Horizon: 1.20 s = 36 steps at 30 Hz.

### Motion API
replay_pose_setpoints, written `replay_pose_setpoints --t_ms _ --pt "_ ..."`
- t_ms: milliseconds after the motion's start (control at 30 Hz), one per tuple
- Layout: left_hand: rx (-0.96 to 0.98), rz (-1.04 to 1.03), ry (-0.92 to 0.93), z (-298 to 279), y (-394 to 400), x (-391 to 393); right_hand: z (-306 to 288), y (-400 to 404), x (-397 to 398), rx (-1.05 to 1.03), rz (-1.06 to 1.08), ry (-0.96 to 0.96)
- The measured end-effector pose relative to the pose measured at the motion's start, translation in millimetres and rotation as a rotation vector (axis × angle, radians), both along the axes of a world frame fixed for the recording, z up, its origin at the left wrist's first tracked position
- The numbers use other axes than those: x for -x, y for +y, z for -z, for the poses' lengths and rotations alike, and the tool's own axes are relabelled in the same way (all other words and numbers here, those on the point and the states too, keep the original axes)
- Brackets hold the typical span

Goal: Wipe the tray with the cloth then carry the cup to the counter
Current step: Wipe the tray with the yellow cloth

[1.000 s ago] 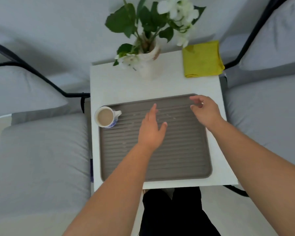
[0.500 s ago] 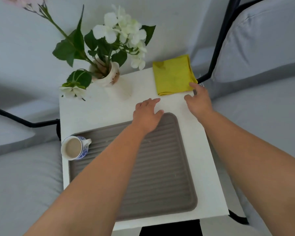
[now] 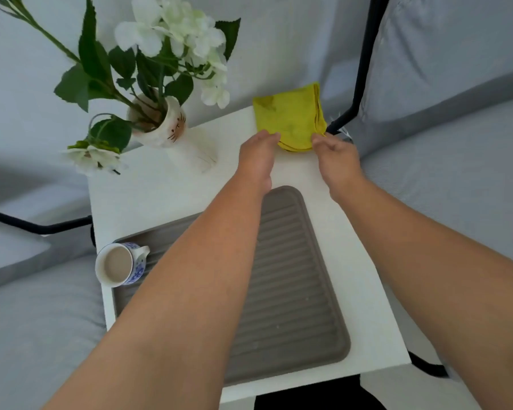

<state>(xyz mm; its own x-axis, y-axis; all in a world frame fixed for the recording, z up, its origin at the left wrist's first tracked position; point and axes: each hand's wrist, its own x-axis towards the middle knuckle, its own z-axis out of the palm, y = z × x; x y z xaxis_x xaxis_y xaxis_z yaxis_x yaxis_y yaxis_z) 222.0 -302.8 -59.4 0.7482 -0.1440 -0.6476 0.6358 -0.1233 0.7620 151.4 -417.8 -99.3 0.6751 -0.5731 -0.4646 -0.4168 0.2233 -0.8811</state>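
A folded yellow cloth [image 3: 290, 116] lies at the far right corner of the white table [image 3: 160, 196]. My left hand [image 3: 256, 161] reaches its near left corner, fingertips touching the edge. At the near right corner, the thumb of my right hand [image 3: 336, 161] is against the cloth and the fingers are loosely bent beside it. A grey ribbed tray [image 3: 290, 291] fills the near part of the table, partly hidden by my left forearm. A blue-and-white cup [image 3: 120, 264] of milky drink stands on the tray's far left corner.
A white vase [image 3: 160, 122] with white flowers and green leaves stands at the table's far left. Grey sofa cushions [image 3: 456, 187] flank the table on both sides. A black metal frame [image 3: 365, 54] rises just right of the cloth.
Both hands have moved forward off the tray to the near edge of the yellow cloth. The view has tilted further toward the table's far side.
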Motion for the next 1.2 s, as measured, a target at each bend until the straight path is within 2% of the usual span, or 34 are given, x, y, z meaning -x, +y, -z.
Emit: replay_pose_setpoints --t_ms 133,233,300,367,467,633,733,833,900,1000,1100,1200 --pt "0.086 -0.253 -0.132 -17 19 26 -42 18 35 -0.144 0.154 -0.033" --pt "-0.043 -0.165 -0.307 -30 50 69 -64 45 81 -0.183 0.135 0.021" --pt "-0.189 -0.015 -0.357 -30 83 99 -73 68 118 -0.112 0.085 0.045" --pt "-0.298 0.102 -0.314 -27 117 130 -72 90 151 -0.031 -0.008 0.092" --pt "-0.389 0.204 -0.265 -21 156 170 -63 117 184 0.025 -0.105 0.189" --pt "-0.459 0.438 -0.351 -5 196 196 -53 140 192 0.192 -0.169 0.314" --pt "-0.508 0.542 -0.456 2 225 193 -52 149 187 0.483 -0.263 0.332" --pt "-0.692 0.603 -0.607 5 263 188 -50 161 169 0.701 -0.391 0.266" --pt "-0.809 0.599 -0.665 8 290 190 -42 173 151 0.723 -0.516 0.338" --pt "-0.968 0.474 -0.564 10 325 206 -21 192 131 0.741 -0.616 0.558" --pt "-1.076 0.368 -0.511 21 361 220 -2 210 129 0.817 -0.582 0.639" --pt "-1.043 0.281 -0.434 30 385 223 9 222 132 0.932 -0.481 0.588"
